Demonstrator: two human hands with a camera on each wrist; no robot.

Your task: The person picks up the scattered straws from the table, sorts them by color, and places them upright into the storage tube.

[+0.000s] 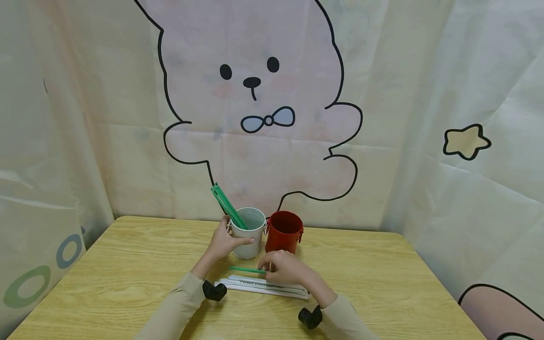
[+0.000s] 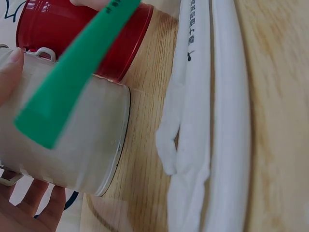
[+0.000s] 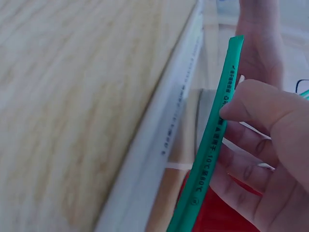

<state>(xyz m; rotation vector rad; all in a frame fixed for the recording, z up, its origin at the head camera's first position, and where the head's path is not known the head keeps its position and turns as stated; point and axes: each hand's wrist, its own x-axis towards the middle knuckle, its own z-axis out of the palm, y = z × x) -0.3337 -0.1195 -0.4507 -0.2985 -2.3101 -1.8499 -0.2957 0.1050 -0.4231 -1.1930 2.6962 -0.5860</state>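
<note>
My left hand grips the small white bucket, thumb across its front and fingers round the far side. Several green wrapped straws lean in that bucket, sticking out to the upper left. In my right hand, thumb and fingers pinch one green straw in a printed wrapper. It is held level just in front of the buckets, and its free end points left toward the white one. Beneath the right hand, several white wrapped straws lie side by side on the table.
A red bucket stands right beside the white one, on its right. The wooden table backs onto a printed cloth curtain. Black wrist devices sit on both sleeves.
</note>
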